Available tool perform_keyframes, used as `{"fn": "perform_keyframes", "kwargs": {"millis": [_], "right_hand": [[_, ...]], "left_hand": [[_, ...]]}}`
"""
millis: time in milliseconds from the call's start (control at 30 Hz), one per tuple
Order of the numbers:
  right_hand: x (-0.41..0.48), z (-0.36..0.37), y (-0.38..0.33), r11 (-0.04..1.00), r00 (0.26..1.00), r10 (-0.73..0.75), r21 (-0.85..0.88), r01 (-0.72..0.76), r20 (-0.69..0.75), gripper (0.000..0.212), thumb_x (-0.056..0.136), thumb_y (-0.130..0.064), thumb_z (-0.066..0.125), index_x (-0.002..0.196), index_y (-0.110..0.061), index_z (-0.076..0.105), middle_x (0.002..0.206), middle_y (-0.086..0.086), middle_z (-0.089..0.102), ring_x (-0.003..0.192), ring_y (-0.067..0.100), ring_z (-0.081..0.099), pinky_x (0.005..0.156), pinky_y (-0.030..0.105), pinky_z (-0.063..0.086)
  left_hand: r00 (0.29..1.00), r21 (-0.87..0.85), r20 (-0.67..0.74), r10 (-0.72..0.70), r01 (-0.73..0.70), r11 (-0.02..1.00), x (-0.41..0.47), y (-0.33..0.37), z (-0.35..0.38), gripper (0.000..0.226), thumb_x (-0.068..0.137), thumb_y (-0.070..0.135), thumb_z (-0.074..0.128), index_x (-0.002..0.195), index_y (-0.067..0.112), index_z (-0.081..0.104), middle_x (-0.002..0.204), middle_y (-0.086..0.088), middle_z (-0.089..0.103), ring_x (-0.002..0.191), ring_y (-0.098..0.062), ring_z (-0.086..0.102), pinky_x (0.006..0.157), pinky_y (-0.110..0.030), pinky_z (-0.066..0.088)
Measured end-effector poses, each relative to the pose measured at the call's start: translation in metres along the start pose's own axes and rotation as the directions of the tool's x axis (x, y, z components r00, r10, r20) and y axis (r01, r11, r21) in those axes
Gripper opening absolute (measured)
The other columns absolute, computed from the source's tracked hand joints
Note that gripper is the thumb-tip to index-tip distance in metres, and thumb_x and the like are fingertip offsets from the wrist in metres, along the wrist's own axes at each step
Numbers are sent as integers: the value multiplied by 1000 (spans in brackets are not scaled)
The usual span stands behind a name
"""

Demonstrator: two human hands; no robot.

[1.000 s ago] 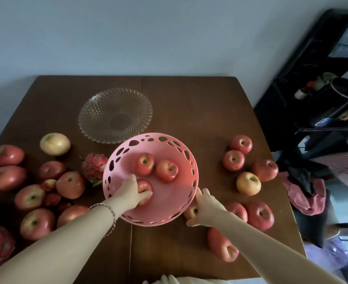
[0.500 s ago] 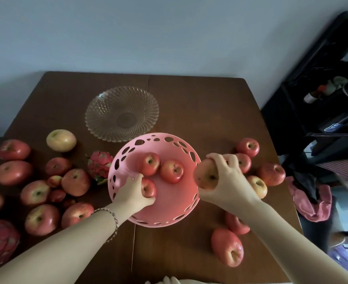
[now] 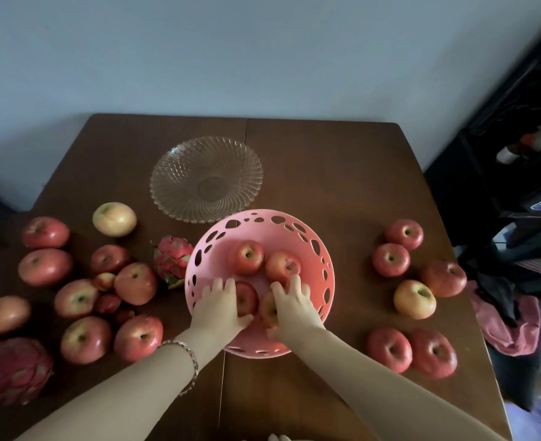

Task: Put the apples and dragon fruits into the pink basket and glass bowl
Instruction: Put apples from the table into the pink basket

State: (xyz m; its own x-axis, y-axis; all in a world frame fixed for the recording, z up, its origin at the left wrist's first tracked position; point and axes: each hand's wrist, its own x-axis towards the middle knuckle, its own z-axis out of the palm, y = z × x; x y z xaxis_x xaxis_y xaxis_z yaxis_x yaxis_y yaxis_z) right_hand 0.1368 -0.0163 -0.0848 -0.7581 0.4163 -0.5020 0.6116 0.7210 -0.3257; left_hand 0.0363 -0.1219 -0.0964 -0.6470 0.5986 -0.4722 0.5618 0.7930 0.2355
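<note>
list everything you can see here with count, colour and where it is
table: 1, dark brown, under everything
glass bowl: 1, clear, far centre, empty
pink basket: 1, centre, touching the bowl's near rim
apples in basket: 4, red
apples left: about 14, mostly red, one yellowish
apples right: 6, red, one yellowish
dragon fruits: 2, pink, left of basket and near-left corner
cloth: pink, off table's right edge
bracelet: 1, left wrist
left hand: on a basket apple
right hand: on a basket apple
</note>
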Motion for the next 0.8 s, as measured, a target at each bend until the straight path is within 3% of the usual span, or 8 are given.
{"fn": "perform_keyframes", "kwargs": {"millis": [133, 267, 433, 567, 600, 667, 733, 800], "right_hand": [[3, 0, -6, 992, 1000, -12, -127, 10, -18, 64, 75, -24, 74, 127, -12, 39, 135, 13, 33, 117, 33, 40, 84, 39, 45], [6, -1, -2, 998, 997, 60, 24, -58, -52, 67, 75, -33, 75, 125, -8, 37, 129, 12, 45, 117, 31, 47, 84, 38, 46], [-4, -17, 4, 985, 996, 89, 150, -91, 17, 70, 77, -37, 72, 131, -10, 36, 132, 11, 45, 121, 30, 47, 94, 40, 43], [-26, -68, 33, 998, 982, 65, -11, -68, -175, 42, 89, -20, 50, 130, -17, 44, 130, 8, 47, 123, 29, 43, 94, 38, 42], [-32, -78, 46, 992, 982, 102, -55, -112, -160, 40, 90, -14, 46, 130, -17, 45, 129, 8, 47, 124, 29, 42, 93, 38, 42], [-41, -81, 71, 953, 977, 214, -224, -206, 12, 51, 88, -5, 49, 135, -20, 42, 133, 8, 43, 127, 29, 37, 95, 37, 41], [-48, -64, 89, 883, 943, 266, -443, -154, 202, 65, 83, 0, 56, 141, -24, 36, 139, 9, 38, 130, 29, 33, 101, 36, 37], [-48, -39, 102, 829, 917, 259, -557, -49, 305, 71, 82, -1, 60, 143, -25, 32, 142, 10, 34, 132, 30, 31, 106, 38, 31]], "left_hand": [[993, 93, -59, 105, -99, 991, -5, 6, 2, 76, 83, 37, 62, 144, 12, 24, 142, -10, 27, 130, -28, 33, 105, -35, 37], [969, 140, -40, 243, -235, 962, -13, 14, 3, 57, 87, 36, 55, 140, 33, 34, 150, -2, 23, 138, -28, 23, 109, -40, 32], [972, 252, 71, 222, -233, 939, -12, 11, 4, 53, 91, 36, 49, 141, 30, 33, 154, 2, 13, 143, -31, 9, 113, -41, 29], [976, 202, 88, 199, -213, 956, -13, 12, 4, 55, 92, 34, 48, 144, 30, 30, 155, 3, 12, 144, -30, 8, 112, -42, 33], [977, 193, 87, 193, -207, 959, -13, 14, 4, 55, 92, 34, 48, 144, 31, 30, 155, 3, 14, 144, -30, 8, 111, -42, 34], [980, 170, 76, 182, -193, 966, -12, 18, 2, 54, 92, 33, 47, 143, 30, 30, 153, 2, 18, 143, -30, 13, 110, -42, 34], [984, 130, 16, 180, -180, 975, -11, 19, -1, 53, 92, 31, 48, 143, 29, 32, 151, 0, 26, 140, -28, 22, 110, -41, 33], [983, 85, -100, 153, -145, 986, -11, 17, -7, 55, 89, 28, 51, 141, 25, 35, 151, -4, 28, 138, -27, 27, 111, -41, 29]]}}
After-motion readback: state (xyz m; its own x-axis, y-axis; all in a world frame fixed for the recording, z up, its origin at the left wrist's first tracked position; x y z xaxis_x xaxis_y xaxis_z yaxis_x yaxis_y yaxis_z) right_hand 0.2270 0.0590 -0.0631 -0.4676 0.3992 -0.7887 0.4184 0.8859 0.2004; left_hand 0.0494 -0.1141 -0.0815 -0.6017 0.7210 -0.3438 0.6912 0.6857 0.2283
